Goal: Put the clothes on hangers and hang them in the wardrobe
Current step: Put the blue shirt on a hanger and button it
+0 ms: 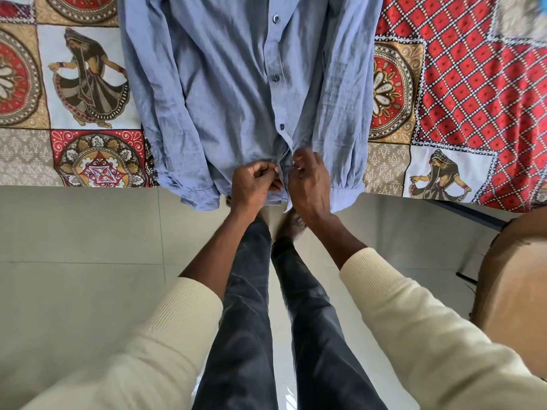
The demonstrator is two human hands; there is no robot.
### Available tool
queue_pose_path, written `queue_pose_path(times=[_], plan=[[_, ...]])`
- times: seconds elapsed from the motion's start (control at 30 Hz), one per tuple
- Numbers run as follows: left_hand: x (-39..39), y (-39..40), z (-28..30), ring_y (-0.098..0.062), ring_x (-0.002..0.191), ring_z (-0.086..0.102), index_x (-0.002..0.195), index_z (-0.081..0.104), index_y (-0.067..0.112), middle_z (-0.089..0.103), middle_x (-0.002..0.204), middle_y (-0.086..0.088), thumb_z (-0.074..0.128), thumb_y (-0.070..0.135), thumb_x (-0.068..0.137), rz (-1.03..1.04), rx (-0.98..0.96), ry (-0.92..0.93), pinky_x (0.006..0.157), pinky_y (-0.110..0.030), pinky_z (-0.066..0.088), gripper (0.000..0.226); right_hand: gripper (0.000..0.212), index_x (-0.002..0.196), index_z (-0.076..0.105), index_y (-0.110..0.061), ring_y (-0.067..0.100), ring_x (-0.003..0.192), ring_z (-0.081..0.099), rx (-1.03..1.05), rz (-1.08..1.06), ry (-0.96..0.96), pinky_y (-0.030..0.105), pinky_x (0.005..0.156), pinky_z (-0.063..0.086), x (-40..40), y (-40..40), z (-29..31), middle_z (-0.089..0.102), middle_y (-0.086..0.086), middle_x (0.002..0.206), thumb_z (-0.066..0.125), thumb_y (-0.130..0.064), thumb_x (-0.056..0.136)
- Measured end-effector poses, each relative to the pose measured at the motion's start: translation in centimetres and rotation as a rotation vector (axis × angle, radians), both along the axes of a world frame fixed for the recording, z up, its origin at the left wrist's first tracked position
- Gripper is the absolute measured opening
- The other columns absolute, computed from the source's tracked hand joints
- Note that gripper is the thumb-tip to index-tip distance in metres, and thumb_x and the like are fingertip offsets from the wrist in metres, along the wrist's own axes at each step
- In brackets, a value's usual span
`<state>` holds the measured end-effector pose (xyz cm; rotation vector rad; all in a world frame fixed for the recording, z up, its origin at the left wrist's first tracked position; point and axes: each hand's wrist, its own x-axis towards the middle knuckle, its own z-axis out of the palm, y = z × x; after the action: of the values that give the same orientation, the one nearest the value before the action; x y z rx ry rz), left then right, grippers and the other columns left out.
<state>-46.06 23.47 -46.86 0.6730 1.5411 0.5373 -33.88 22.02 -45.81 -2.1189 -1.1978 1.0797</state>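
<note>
A: Task obj = blue shirt [236, 93], 1 only. Laid flat, front up, on patterned bedspread [461, 84], hem + cuffs hanging just over bed edge toward the person. Collar end cut off at top of frame.

B: Handling?

A: Prob. light, soft woven cloth, wrinkly, no stiffness, so it'll sag and fold wherever it's lifted. Not fragile, not slippery by the look. Best hold, in annotator's judgement: shoulders/collar for the hanger; placket edges for buttoning.

B: Hands?

A: 2 hands, both at bottom of placket. Left hand [254, 182] has fingers curled, pinching cloth edge. Right hand [309, 179] has fingers bent down onto opposite edge, gripping cloth there. Looks like they're working the lowest button; can't see that button itself.

B: Counts?

A: Buttons visible: 3 dark ones up the placket. Shirt sleeves: 2, one lying along each side. Hangers: 0 in view. Wardrobe: not in view.

B: Around it?

A: Grey tiled floor [74, 247], person's dark trousers, cream sweater sleeves. Brownish blurred shape at right edge, can't ID.
</note>
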Motion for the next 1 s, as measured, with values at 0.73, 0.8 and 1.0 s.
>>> queue_pose_path(times=[0.73, 0.8, 1.0], plan=[[-0.1, 0.7, -0.9, -0.027, 0.067, 0.064, 0.079, 0.069, 0.008, 0.068, 0.073, -0.014, 0.056, -0.007, 0.09, -0.022, -0.076, -0.044, 0.067, -0.034, 0.058, 0.022, 0.011, 0.081, 0.071, 0.0, 0.021, 0.071, 0.057, -0.098, -0.069, 0.01, 0.027, 0.064, 0.046, -0.7, 0.4, 0.0, 0.064, 0.012, 0.082, 0.062, -0.005, 0.084], [0.0, 0.7, -1.3, -0.025, 0.067, 0.066, 0.077, 0.07, 0.012, 0.071, 0.073, -0.012, 0.06, -0.004, 0.089, -0.028, -0.075, 0.004, 0.07, -0.037, 0.059, 0.022, 0.008, 0.079, 0.068, 0.004, 0.028, 0.072, 0.059, -0.129, -0.103, 0.044, 0.038, 0.065, 0.047, -0.7, 0.5, 0.0, 0.064, 0.017, 0.077, 0.062, -0.002, 0.081], [0.4, 0.3, -0.5, -0.011, 0.06, 0.064, 0.089, 0.069, 0.009, 0.069, 0.072, -0.004, 0.061, 0.009, 0.095, -0.044, 0.002, 0.101, 0.061, -0.024, 0.054, 0.01, 0.01, 0.076, 0.071, -0.005, 0.016, 0.056, 0.046, -0.222, -0.227, 0.203, 0.032, 0.057, 0.039, -0.6, 1.0, 0.0, 0.065, 0.016, 0.068, 0.063, -0.007, 0.081]])
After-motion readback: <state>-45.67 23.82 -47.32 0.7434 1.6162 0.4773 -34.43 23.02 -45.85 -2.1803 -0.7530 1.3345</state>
